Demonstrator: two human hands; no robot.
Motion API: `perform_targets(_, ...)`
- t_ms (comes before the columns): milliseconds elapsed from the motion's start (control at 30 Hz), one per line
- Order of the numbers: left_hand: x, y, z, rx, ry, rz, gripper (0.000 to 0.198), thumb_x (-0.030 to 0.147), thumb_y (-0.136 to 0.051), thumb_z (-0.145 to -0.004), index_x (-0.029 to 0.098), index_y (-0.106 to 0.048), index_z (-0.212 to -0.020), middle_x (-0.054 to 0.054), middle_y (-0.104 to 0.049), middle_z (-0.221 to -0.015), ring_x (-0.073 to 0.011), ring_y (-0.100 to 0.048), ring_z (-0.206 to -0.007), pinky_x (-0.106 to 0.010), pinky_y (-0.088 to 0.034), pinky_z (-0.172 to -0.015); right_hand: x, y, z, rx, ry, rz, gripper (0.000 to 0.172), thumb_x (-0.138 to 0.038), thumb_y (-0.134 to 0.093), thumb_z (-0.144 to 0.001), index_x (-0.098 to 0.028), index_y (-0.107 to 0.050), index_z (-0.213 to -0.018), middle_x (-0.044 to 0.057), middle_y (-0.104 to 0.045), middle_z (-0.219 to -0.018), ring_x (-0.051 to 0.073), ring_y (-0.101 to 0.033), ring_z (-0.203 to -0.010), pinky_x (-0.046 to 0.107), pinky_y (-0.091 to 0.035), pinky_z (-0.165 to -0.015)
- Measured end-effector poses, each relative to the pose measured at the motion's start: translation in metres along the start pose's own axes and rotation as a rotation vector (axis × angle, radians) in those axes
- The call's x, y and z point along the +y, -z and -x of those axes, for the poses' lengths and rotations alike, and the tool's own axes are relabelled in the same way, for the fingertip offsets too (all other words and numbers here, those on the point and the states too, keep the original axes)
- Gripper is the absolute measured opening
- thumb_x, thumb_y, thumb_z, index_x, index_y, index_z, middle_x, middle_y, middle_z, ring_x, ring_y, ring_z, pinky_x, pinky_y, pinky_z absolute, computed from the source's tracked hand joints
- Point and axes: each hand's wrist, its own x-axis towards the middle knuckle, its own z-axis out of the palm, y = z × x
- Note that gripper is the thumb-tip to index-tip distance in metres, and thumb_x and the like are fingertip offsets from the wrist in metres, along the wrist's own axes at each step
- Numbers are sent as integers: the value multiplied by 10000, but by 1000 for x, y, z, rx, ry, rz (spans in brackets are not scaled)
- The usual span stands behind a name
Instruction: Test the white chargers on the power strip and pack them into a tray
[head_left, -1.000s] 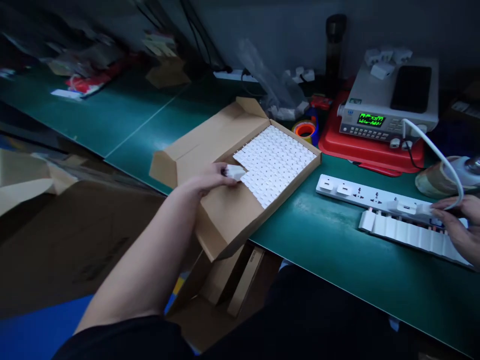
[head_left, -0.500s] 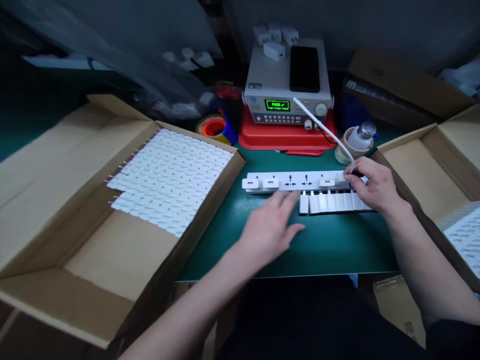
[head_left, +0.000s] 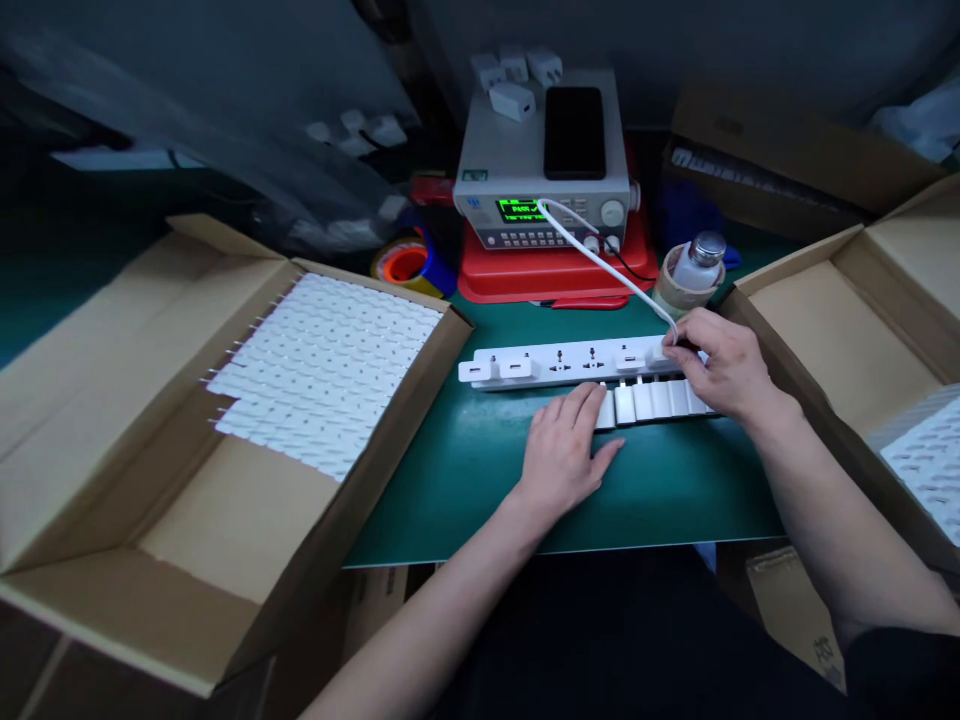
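Note:
My right hand point(head_left: 716, 358) pinches the end of a white cable point(head_left: 600, 262) at the right part of a white power strip point(head_left: 577, 352). The plug tip itself is hidden by my fingers. Several white USB chargers, one of them a charger point(head_left: 516, 368) near the left end, sit in the strip. Just in front of it stands a row of white chargers point(head_left: 660, 400). My left hand point(head_left: 564, 450) rests its fingertips against the row's left end, thumb spread apart. The cable rises towards a grey tester point(head_left: 540, 190) whose green display reads PASS.
On the left, an open cardboard box point(head_left: 247, 500) holds many white chargers in rows. Another carton point(head_left: 817, 330) with white pieces stands on the right. Behind are a red tray point(head_left: 480, 285), tape rolls point(head_left: 405, 263), a bottle point(head_left: 699, 262) and a black phone point(head_left: 574, 132).
My left hand has moved right to the charger row, its fingers touching the end piece. My right hand keeps hold of the cable at the strip. The whole view has shifted slightly.

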Motion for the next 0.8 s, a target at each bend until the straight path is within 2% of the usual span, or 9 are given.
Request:
perform_targets(67, 6, 0, -5, -20, 17, -27, 500, 418, -607, -953, 135, -555, -1362, -197, -632, -1370, -354, -611, -1120, -491, -498, -905, 0, 0, 0, -2, -11, -8, 94, -187, -572, -912, -241, -630, -862, 44, -698, -886, 219, -666, -820, 362, -528, -724)
perform_targets(133, 10, -1, -6, -33, 24, -34, 417, 334, -576, -956, 137, -575, -1323, -193, -648, -1338, -355, -614, -1094, -502, -506, -892, 0, 0, 0, 0, -4, -14, 97, -188, -570, -916, -240, -631, -862, 46, -700, -888, 220, -667, -825, 363, -529, -728)
perform_targets(267, 4, -2, 11, 42, -31, 99, 434, 177, -501, -967, 154, -496, -1401, -194, -562, -1466, -327, -588, -1237, -499, -514, -1011, 0, 1, 1, -14, 4, -5, 93, -192, -570, -925, -241, -626, -869, 44, -698, -898, 214, -666, -822, 353, -523, -713)
perform_targets(333, -6, 4, 22, 87, -48, 181, 437, 170, -504, -979, 180, -474, -1414, -198, -533, -1492, -304, -575, -1302, -479, -515, -1054, 1, 1, 2, -27, -7, -4, 90, -199, -572, -925, -242, -630, -872, 45, -699, -904, 219, -664, -827, 362, -525, -723)
perform_targets(433, -22, 26, 25, 92, -128, 217, 372, 186, -544, -979, 219, -518, -1349, -162, -615, -1394, -272, -629, -1240, -441, -549, -1017, 1, 1, 1, -30, -13, -12, 92, -202, -569, -924, -239, -634, -872, 46, -695, -900, 223, -658, -824, 373, -524, -734)
perform_targets(567, -34, 66, -9, 51, -265, 14, 332, 171, -537, -966, 210, -601, -1289, -159, -625, -1396, -299, -624, -1198, -483, -543, -997, 1, 1, 0, -23, 3, -16, 97, -189, -564, -923, -237, -626, -867, 41, -693, -902, 216, -657, -822, 363, -517, -725)
perform_targets(633, -36, 80, -36, -53, -284, -120, 350, 141, -521, -944, 192, -646, -1267, -168, -622, -1398, -331, -610, -1177, -515, -534, -976, 1, 2, -1, -25, 8, -16, 98, -185, -567, -923, -238, -627, -866, 40, -694, -904, 218, -660, -826, 362, -517, -726)
perform_targets(733, -31, 85, -75, -255, -299, -246, 378, 100, -536, -901, 177, -691, -1237, -167, -637, -1351, -345, -601, -1116, -497, -542, -897, 0, 1, -2, -31, -2, -10, 95, -180, -574, -915, -239, -628, -865, 41, -695, -898, 222, -660, -825, 366, -519, -731)
perform_targets(800, -26, 84, -95, -341, -296, -264, 371, 87, -572, -871, 177, -715, -1202, -153, -661, -1281, -335, -593, -1091, -464, -542, -868, 0, 1, -3, -30, -10, -2, 96, -176, -574, -909, -242, -623, -860, 39, -694, -892, 222, -659, -824, 365, -519, -730)
